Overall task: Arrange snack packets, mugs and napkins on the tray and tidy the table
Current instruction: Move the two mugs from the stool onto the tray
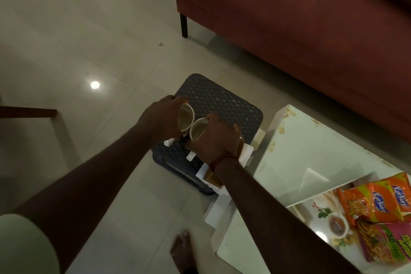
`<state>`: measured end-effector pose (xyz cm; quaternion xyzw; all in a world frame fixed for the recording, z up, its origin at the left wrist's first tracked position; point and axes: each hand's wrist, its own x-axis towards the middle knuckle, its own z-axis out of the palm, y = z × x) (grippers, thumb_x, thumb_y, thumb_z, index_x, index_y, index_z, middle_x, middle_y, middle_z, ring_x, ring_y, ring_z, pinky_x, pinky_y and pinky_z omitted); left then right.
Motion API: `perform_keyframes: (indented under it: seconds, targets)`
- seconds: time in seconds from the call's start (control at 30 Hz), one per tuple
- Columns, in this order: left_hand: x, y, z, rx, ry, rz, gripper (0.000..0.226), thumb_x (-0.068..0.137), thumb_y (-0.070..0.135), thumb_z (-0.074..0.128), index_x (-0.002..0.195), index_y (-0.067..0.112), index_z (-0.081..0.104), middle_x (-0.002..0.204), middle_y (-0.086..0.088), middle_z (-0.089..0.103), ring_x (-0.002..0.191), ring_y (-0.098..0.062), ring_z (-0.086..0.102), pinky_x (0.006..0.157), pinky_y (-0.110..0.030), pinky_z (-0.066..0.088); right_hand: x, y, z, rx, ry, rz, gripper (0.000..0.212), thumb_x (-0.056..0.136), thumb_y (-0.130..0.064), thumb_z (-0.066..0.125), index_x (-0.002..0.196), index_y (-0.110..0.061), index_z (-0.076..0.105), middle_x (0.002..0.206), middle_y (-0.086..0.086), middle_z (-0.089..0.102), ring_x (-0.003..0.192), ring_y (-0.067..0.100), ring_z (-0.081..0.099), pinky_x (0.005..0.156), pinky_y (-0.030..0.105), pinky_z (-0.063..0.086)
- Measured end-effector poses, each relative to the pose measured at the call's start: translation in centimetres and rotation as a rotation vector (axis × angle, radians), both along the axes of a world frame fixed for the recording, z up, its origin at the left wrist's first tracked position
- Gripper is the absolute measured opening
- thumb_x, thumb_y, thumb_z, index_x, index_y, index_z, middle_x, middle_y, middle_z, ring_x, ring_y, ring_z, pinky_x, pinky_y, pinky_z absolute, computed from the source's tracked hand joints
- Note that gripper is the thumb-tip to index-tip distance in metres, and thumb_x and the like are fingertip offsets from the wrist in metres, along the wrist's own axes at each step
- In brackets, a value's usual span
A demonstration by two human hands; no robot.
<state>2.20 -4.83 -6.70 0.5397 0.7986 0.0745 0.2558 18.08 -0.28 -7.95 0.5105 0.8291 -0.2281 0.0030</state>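
My left hand point(159, 118) grips a white mug point(185, 116), tilted with its mouth toward me. My right hand point(214, 138) holds a second white mug point(198, 131) right beside it; their rims nearly touch. Both mugs hover over a dark woven stool point(224, 102) standing on the floor. White napkins point(245, 153) and a brown packet point(240, 140) lie on the stool's right side, partly hidden under my right wrist. Orange and pink snack packets point(378, 202) rest on a floral tray point(327, 213) on the white table point(311, 153) at the lower right.
A red sofa point(300, 18) fills the upper right, its black leg point(184, 25) near the stool. A wooden chair part point(26, 111) juts in at the left. My bare foot point(182, 249) stands on the tiled floor between stool and table.
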Motion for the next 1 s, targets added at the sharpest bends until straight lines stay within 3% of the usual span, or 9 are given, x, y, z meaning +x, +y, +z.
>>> perform_keyframes:
  seconds: [0.17, 0.43, 0.63, 0.73, 0.83, 0.9, 1.0]
  targets:
    - [-0.5, -1.0, 3.0, 0.033, 0.028, 0.043, 0.092, 0.046, 0.039, 0.091, 0.126, 0.02, 0.049, 0.112, -0.008, 0.065, 0.089, -0.022, 0.061, 0.075, -0.038, 0.054, 0.5, -0.1, 2.9, -0.023, 0.087, 0.007, 0.065, 0.062, -0.069, 0.069, 0.111, -0.029, 0.054, 0.096, -0.011, 0.068, 0.094, 0.016, 0.064, 0.11, 0.051, 0.029]
    - [2.8, -1.8, 10.5, 0.11, 0.104, -0.024, 0.094, 0.042, 0.038, 0.093, 0.126, 0.023, 0.051, 0.108, -0.003, 0.067, 0.081, -0.014, 0.055, 0.057, -0.019, 0.035, 5.8, 0.3, 11.7, -0.066, 0.226, 0.013, 0.068, 0.061, -0.07, 0.067, 0.116, -0.033, 0.053, 0.101, -0.019, 0.062, 0.092, 0.005, 0.056, 0.105, 0.052, 0.036]
    - [8.4, -0.1, 13.9, 0.185, 0.065, -0.091, 0.093, 0.037, 0.07, 0.063, 0.123, 0.037, 0.048, 0.097, 0.016, 0.057, 0.074, -0.003, 0.051, 0.057, -0.012, 0.032, 13.3, 0.3, 15.8, -0.037, 0.176, -0.023, 0.065, 0.059, -0.075, 0.066, 0.111, -0.041, 0.048, 0.095, -0.027, 0.05, 0.087, -0.001, 0.05, 0.1, 0.045, 0.042]
    - [12.2, 1.5, 13.3, 0.163, 0.081, -0.133, 0.09, 0.037, 0.069, 0.063, 0.121, 0.042, 0.045, 0.103, 0.017, 0.055, 0.086, -0.011, 0.057, 0.065, -0.025, 0.046, 17.6, 0.4, 16.7, -0.01, 0.164, -0.079, 0.071, 0.056, -0.079, 0.055, 0.113, -0.037, 0.051, 0.095, -0.023, 0.053, 0.086, 0.002, 0.053, 0.093, 0.043, 0.048]
    - [16.5, 2.9, 12.5, 0.17, 0.075, -0.189, 0.091, 0.036, 0.066, 0.064, 0.12, 0.039, 0.046, 0.109, 0.007, 0.06, 0.092, -0.02, 0.06, 0.075, -0.039, 0.054, 22.3, 0.6, 16.5, -0.031, 0.141, -0.135, 0.076, 0.055, -0.074, 0.064, 0.12, -0.036, 0.049, 0.105, -0.019, 0.061, 0.087, 0.004, 0.054, 0.075, 0.026, 0.05]
    - [19.9, 3.8, 12.1, 0.153, 0.025, -0.233, 0.089, 0.039, 0.061, 0.066, 0.123, 0.04, 0.043, 0.113, 0.008, 0.06, 0.095, -0.019, 0.06, 0.077, -0.038, 0.054, 25.6, 0.7, 16.1, -0.048, 0.114, -0.186, 0.079, 0.054, -0.07, 0.069, 0.122, -0.038, 0.046, 0.107, -0.02, 0.059, 0.088, 0.002, 0.051, 0.065, 0.016, 0.04]
    - [24.7, 4.7, 11.4, 0.136, -0.056, -0.285, 0.09, 0.042, 0.048, 0.074, 0.124, 0.039, 0.04, 0.119, 0.002, 0.059, 0.101, -0.022, 0.06, 0.081, -0.037, 0.052, 29.9, 0.6, 15.1, -0.036, 0.068, -0.271, 0.081, 0.048, -0.066, 0.068, 0.122, -0.039, 0.048, 0.104, -0.018, 0.061, 0.087, 0.006, 0.054, 0.063, 0.022, 0.04]
